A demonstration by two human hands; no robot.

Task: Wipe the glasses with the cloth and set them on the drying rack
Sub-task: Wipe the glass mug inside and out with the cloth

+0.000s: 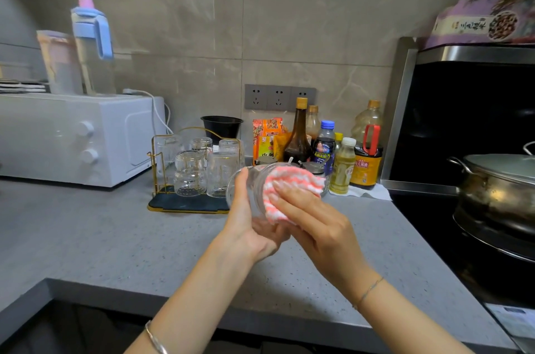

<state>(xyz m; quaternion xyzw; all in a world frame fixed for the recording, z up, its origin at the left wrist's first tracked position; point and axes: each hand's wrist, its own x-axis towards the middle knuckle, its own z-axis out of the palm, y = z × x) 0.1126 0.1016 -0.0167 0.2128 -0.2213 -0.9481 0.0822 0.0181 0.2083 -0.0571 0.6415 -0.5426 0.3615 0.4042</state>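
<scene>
My left hand [249,226] grips a clear glass [254,188], tilted on its side above the grey counter. A pink and white checked cloth [292,188] covers the glass's right side, and my right hand [315,223] holds the cloth against it with fingers curled over the fabric. Behind and to the left stands the drying rack [185,204], a gold wire frame on a dark tray. Several clear glasses [189,175] stand upside down on the rack.
A white microwave [72,136] fills the left of the grey counter [115,237]. Sauce and oil bottles [333,151] and a black bowl [221,126] crowd the wall behind my hands. At the right, a lidded steel pot [498,191] sits on a black stove.
</scene>
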